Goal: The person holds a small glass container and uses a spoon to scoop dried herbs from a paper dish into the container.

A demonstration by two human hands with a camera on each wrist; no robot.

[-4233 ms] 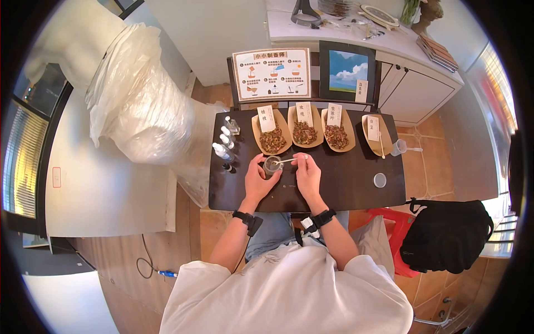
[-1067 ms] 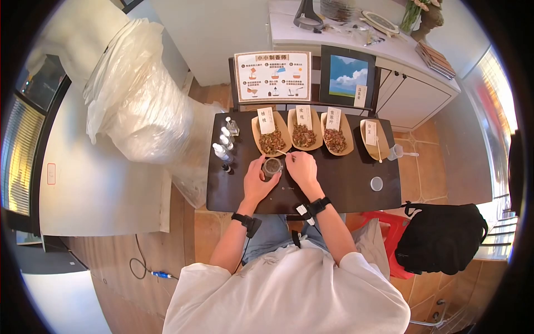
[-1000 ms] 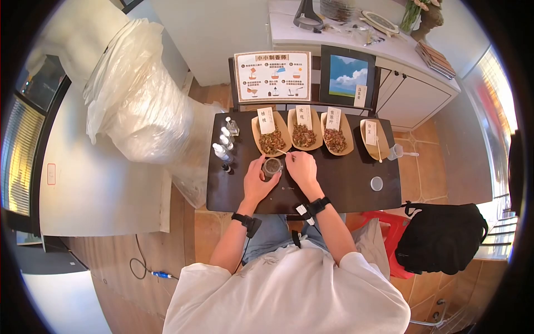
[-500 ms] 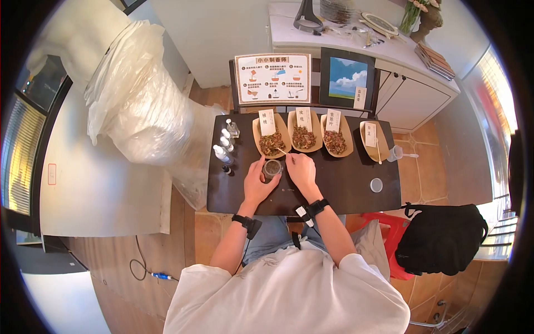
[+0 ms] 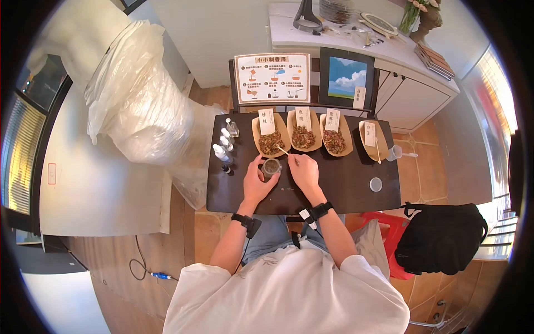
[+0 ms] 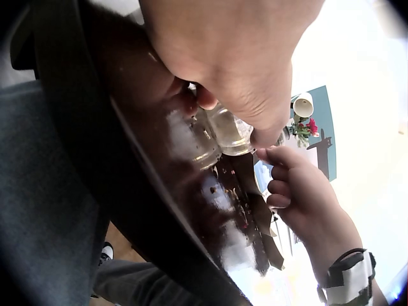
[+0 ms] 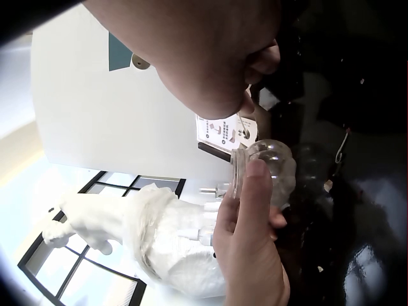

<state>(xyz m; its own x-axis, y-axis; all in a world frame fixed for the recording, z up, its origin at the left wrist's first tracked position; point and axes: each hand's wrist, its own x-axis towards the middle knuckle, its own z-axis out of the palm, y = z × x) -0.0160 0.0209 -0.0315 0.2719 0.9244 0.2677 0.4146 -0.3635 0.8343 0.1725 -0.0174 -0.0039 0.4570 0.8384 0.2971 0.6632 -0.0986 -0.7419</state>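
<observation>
My left hand [image 5: 257,182] holds a small clear glass jar [image 5: 271,168] on the dark table, thumb and fingers around its sides. In the right wrist view the jar [image 7: 278,167] looks rounded, with a ridged neck. My right hand [image 5: 303,171] pinches a thin, pale small spoon [image 5: 285,151]. Its tip reaches into dried petals [image 5: 271,142] in the leftmost brown paper tray [image 5: 286,133], just beyond the jar. From the left wrist view, my right hand [image 6: 303,191] has its fingers curled; the spoon is hidden there.
More labelled paper trays [image 5: 349,146] line the table's back. Small bottles [image 5: 223,146] stand at left; a clear cup [image 5: 394,153] and round lid [image 5: 376,185] are at right. An instruction card [image 5: 272,78] leans behind. Crumbs [image 5: 289,189] lie near the jar.
Over four seconds ago the spoon was in the jar; now its tip is in the leftmost tray. In the last second it pushed slightly farther into the petals. My left hand keeps the jar.
</observation>
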